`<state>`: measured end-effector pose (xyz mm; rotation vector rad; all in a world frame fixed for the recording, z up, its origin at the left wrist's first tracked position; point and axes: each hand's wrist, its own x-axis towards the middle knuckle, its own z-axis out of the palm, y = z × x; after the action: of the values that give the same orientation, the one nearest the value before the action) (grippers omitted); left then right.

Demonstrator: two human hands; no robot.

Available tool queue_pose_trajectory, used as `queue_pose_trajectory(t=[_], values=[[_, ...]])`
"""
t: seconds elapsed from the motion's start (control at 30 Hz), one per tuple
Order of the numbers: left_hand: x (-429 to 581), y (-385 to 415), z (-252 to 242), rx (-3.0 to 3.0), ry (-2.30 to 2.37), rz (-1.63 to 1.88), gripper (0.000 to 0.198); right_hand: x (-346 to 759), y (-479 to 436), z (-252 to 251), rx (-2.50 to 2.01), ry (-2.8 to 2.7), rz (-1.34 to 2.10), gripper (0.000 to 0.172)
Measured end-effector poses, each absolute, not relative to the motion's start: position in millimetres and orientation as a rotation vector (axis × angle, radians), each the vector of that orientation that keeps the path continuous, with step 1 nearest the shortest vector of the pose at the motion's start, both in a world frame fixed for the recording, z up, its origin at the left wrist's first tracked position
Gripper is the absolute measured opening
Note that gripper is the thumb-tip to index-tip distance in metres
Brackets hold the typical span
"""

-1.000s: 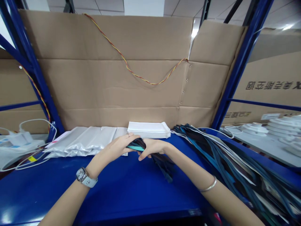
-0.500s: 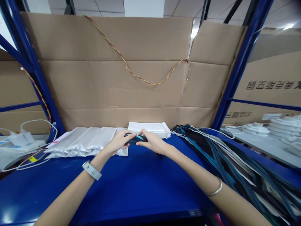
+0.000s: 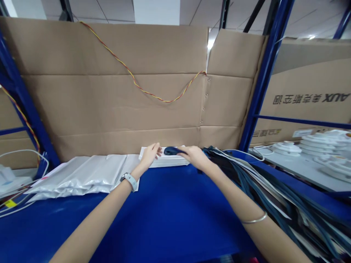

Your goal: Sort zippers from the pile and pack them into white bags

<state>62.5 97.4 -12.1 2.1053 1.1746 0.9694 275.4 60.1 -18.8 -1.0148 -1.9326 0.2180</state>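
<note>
In the head view, my right hand (image 3: 194,156) pinches one end of a folded dark-blue strap (image 3: 172,151), whose rounded loop points left. The strap is over a stack of white flat sheets or envelopes (image 3: 167,163) at the back of the table. My left hand (image 3: 150,155) is at the left end of that stack, apart from the strap, with loosely bent fingers and nothing visible in them. A pale watch band sits on my left wrist, a bangle on my right forearm.
White plastic packets (image 3: 90,173) lie on the blue tabletop (image 3: 164,215) at left. Long dark, blue and white strips (image 3: 255,186) spread along the right. Cardboard (image 3: 123,109) stands behind, between blue posts. White round plastic parts (image 3: 318,144) are stacked on the right-hand shelf.
My hands have moved apart: the left let go of the strap, while the right keeps it, now folded into a loop. The camera view has turned right.
</note>
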Motion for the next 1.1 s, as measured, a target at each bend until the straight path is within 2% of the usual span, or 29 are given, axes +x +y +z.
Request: queue_pose_trajectory(t=[0.13, 0.2, 0.37, 0.53, 0.77, 0.93, 1.1], values=[[80, 139, -9, 2.280, 1.274, 1.070, 0.032, 325, 76, -16, -1.185, -1.719, 0.182, 0.021], [86, 151, -15, 2.356, 1.315, 1.026, 0.026, 345, 84, -26, -1.295, -1.689, 0.101, 0.026], [93, 167, -38, 2.478, 1.458, 0.923, 0.027, 366, 100, -55, -1.384, -1.677, 0.078, 0.031], [94, 170, -44, 2.602, 1.505, 0.945, 0.023, 362, 102, -55, -1.378, -1.673, 0.075, 0.033], [87, 156, -19, 2.773, 1.372, 1.083, 0.022, 347, 88, -30, -1.370, -1.730, 0.024, 0.038], [52, 126, 9, 2.839, 1.334, 1.198, 0.027, 333, 76, -21, -1.371, -1.915, 0.080, 0.031], [4, 91, 12, 2.909, 1.276, 1.226, 0.030, 301, 59, -13, -1.296, -2.116, 0.019, 0.028]])
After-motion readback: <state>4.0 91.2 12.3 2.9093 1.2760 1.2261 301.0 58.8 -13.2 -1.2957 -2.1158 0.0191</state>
